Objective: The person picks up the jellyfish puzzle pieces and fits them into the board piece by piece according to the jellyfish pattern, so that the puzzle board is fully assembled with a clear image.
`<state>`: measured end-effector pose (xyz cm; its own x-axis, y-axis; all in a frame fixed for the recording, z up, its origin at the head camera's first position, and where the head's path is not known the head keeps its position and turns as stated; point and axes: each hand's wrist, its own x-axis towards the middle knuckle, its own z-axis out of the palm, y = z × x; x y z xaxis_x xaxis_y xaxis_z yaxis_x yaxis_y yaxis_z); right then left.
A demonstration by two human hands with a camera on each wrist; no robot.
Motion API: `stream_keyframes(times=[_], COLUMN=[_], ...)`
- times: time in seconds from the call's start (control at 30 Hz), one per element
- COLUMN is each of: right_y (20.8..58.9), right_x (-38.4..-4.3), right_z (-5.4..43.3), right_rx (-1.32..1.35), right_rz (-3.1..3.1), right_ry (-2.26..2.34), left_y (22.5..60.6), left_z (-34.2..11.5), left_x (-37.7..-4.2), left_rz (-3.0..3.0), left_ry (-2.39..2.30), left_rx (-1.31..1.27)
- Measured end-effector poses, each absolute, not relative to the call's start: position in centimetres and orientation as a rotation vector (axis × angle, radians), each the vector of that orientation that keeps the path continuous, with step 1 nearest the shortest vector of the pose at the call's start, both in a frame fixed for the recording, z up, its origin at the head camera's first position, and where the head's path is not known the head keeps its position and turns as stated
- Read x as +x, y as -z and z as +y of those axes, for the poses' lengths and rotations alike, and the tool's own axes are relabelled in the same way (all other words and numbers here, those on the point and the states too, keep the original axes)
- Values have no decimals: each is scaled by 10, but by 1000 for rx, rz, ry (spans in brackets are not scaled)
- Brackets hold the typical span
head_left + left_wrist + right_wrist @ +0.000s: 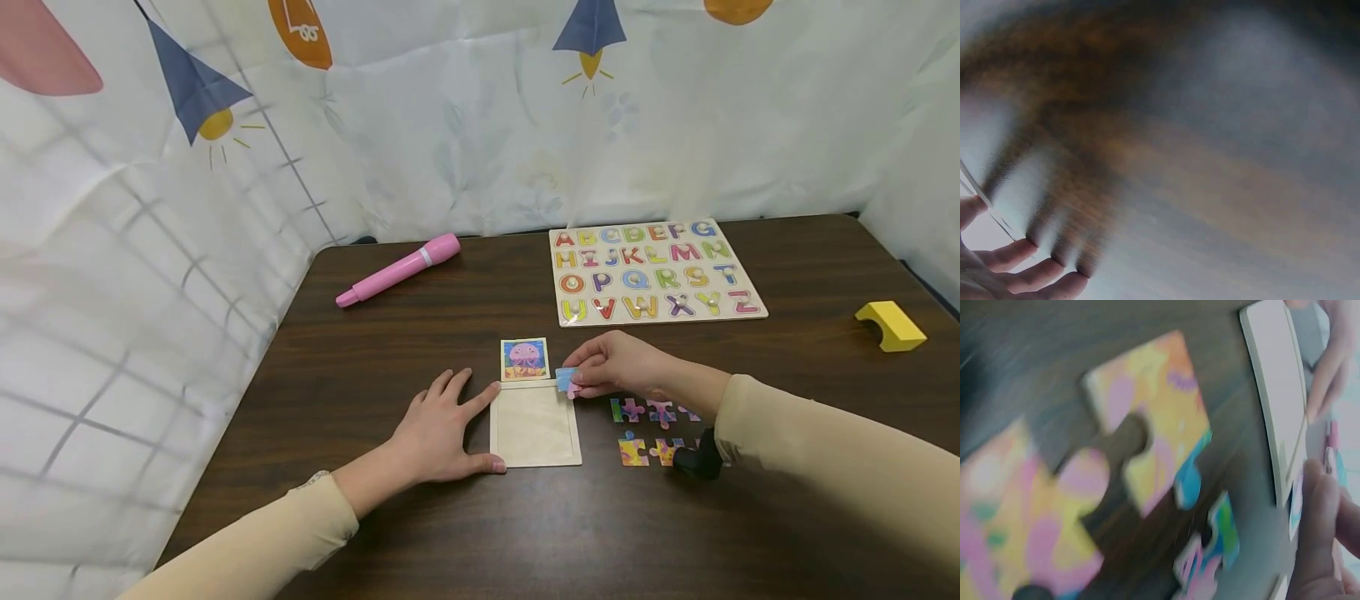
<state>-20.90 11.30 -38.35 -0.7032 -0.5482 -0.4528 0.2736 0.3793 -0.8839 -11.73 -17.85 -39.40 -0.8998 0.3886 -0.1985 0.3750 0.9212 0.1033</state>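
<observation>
In the head view, a pale wooden puzzle tray (534, 427) lies on the dark table with a bare inside. My left hand (444, 429) rests at its left side, fingers spread, with the thumb and index fingertip at the frame's edge. Between thumb and fingers, my right hand (617, 364) pinches a blue and pink jigsaw piece (566, 380) over the tray's upper right corner. A small jellyfish picture card (524, 359) lies against the tray's top edge. Loose yellow and pink jigsaw pieces (633, 451) lie to the right, partly hidden by the right wrist camera and sleeve.
Behind the hands lies an alphabet board (660, 273) with knobbed letters. A pink stick-shaped toy (397, 271) is at the back left. Far right stands a yellow arch block (891, 326). A patterned white curtain (480, 125) hangs along the table's back edge.
</observation>
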Motion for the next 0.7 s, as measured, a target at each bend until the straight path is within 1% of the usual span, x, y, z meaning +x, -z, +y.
stream_keyframes(times=[0.37,0.7], right_y=[388,391], right_x=[-201,-190], right_z=[72,45], right_rx=[-117,-48], right_rz=[1939,2008], right_ry=[1299,1323], left_y=[392,392], left_z=[-178,-178], left_x=[-117,-116], left_rz=[2851,2869], left_ry=[-88,-83], left_rx=[558,578])
